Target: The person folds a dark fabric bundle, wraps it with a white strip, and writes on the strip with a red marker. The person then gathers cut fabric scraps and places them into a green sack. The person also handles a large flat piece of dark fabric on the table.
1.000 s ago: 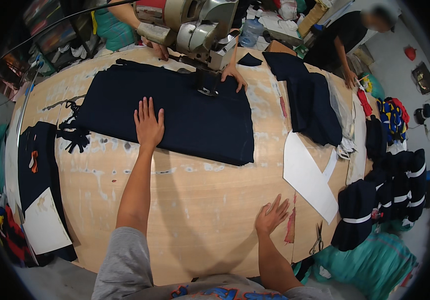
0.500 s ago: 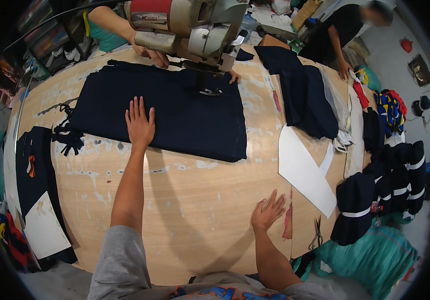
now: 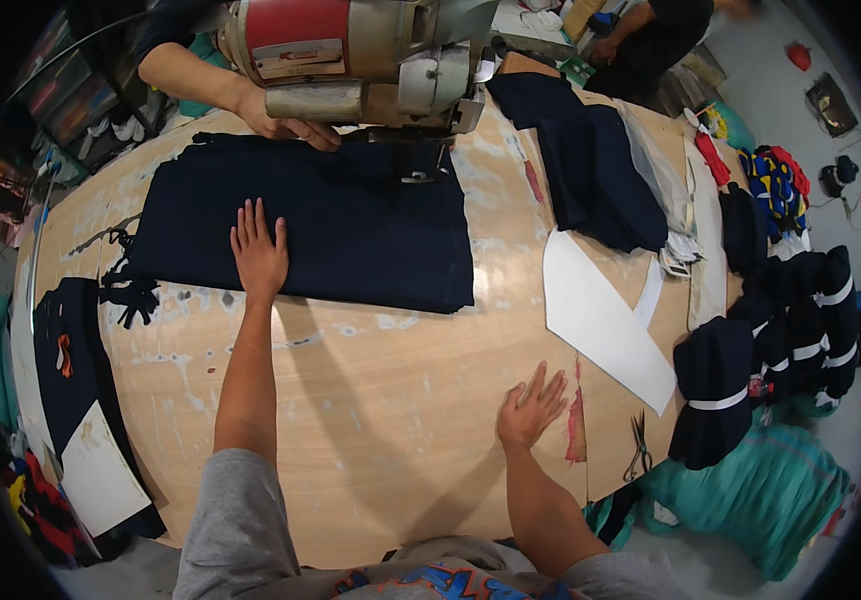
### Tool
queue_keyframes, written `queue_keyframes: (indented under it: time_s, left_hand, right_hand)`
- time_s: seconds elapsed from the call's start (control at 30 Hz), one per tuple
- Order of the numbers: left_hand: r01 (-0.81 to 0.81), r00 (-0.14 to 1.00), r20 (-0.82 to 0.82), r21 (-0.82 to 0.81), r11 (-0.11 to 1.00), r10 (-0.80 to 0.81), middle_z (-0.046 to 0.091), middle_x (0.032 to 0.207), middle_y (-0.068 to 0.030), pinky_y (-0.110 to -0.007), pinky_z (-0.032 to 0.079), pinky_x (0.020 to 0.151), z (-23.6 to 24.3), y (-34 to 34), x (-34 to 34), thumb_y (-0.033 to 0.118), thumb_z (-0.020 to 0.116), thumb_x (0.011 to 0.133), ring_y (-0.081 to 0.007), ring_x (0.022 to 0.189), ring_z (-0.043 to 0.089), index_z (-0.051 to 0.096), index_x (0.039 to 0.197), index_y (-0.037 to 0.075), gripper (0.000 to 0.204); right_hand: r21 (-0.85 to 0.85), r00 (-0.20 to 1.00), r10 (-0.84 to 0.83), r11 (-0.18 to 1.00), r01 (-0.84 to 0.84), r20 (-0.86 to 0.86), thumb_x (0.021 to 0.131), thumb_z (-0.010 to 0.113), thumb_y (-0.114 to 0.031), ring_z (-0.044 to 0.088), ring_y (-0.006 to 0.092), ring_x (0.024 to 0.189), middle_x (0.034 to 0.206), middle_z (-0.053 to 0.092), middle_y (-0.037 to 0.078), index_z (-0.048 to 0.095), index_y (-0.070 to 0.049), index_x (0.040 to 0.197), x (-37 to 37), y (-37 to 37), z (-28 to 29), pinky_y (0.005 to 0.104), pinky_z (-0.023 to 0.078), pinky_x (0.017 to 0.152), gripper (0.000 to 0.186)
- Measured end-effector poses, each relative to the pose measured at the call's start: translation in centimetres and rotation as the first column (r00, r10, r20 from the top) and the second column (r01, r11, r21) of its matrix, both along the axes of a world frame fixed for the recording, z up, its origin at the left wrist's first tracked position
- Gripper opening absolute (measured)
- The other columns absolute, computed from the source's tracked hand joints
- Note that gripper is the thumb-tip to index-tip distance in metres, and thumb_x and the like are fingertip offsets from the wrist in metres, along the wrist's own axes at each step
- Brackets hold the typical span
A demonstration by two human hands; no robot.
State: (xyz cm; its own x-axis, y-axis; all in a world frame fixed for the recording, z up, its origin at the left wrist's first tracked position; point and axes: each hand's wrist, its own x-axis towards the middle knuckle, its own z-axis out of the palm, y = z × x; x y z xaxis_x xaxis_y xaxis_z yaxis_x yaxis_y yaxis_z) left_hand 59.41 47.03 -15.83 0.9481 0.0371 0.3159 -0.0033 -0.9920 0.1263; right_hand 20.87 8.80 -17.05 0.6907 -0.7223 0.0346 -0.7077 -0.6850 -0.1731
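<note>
Centrally, toward the far side of a pale wooden counter (image 3: 400,400), lies a broad, flat, dark navy stack of fabric (image 3: 350,220), its near edge fairly straight and its left end trailing narrow dark strips of cloth (image 3: 130,295). The person's left hand (image 3: 260,250) rests palm down on the stack near its front edge, fingers extended and gripping nothing. The right hand (image 3: 530,405) lies flat on bare wood, fingers spread, well apart from the stack and beside a ragged reddish patch (image 3: 576,425) in the surface. Over the far edge of the stack stands a grey metal motorised machine with a red panel (image 3: 360,60); a co-worker's hand (image 3: 295,125) is next to it. To the right lie a white angular flat sheet (image 3: 600,320) and dark-handled scissors (image 3: 638,448).

Handling (judged from appearance): the fabric is probably soft and limp, light as a single ply yet weighty as a stack; it is unlikely to break, but its layers may slide over one another. A broad, flat palm suits it better than a pinch, which could lift or skew the upper plies. The best hold appears to be the near front margin, well clear of the machine's foot (image 3: 420,178).
</note>
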Motion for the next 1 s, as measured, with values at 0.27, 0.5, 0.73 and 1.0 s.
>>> queue_keyframes:
  time_s: [0.27, 0.5, 0.73, 1.0]
  left_hand:
    - [-0.001, 1.0, -0.025, 0.003, 1.0, 0.001, 0.029, 0.178, -0.0096, -0.046, 0.014, 0.136, 0.2, 0.0, -0.2, 0.054, 0.032, 0.115, -0.0256, 0.166, 0.021, 0.031, 0.171, 0.014, 0.069]
    - [-0.001, 1.0, -0.019, -0.011, 1.0, 0.0, 0.029, 0.178, -0.0103, -0.047, 0.015, 0.135, 0.1, 0.0, -0.2, 0.054, 0.034, 0.115, -0.0258, 0.166, 0.022, 0.031, 0.171, 0.015, 0.068]
    - [0.023, 1.0, -0.011, -0.023, 0.999, -0.024, 0.029, 0.178, -0.0106, -0.047, 0.013, 0.135, -0.3, 0.1, 0.0, 0.052, 0.033, 0.116, -0.0268, 0.166, 0.021, 0.031, 0.171, 0.014, 0.067]
    - [0.161, 0.987, 0.073, -0.265, 0.951, -0.146, 0.041, 0.171, -0.016, -0.052, 0.016, 0.133, 1.3, -1.1, -6.1, 0.036, 0.04, 0.118, -0.0335, 0.163, 0.028, 0.041, 0.165, 0.006, 0.056]
  right_hand:
    - [0.001, 0.999, -0.024, 1.0, 0.024, -0.03, 0.105, 0.051, -0.031, 0.014, 0.0389, 0.166, 0.176, 0.022, 0.023, 0.034, -0.019, 0.17, 0.4, 0.1, 0.4, 0.0616, 0.008, 0.133, 0.068]
    - [-0.026, 0.998, -0.024, 0.999, 0.022, -0.058, 0.106, 0.051, -0.032, 0.013, 0.0383, 0.166, 0.177, 0.021, 0.023, 0.032, -0.02, 0.171, 0.3, 0.1, 0.2, 0.0617, 0.008, 0.133, 0.069]
    - [-0.027, 1.0, -0.014, 1.0, 0.014, -0.002, 0.106, 0.051, -0.034, 0.015, 0.0407, 0.165, 0.176, 0.023, 0.024, 0.036, -0.019, 0.169, -0.5, -0.1, -0.1, 0.0624, 0.009, 0.133, 0.067]
    - [-0.003, 0.997, -0.011, 1.0, 0.012, 0.071, 0.106, 0.051, -0.038, 0.016, 0.0413, 0.165, 0.176, 0.023, 0.026, 0.037, -0.016, 0.169, -1.1, -0.7, -0.1, 0.0639, 0.008, 0.132, 0.068]
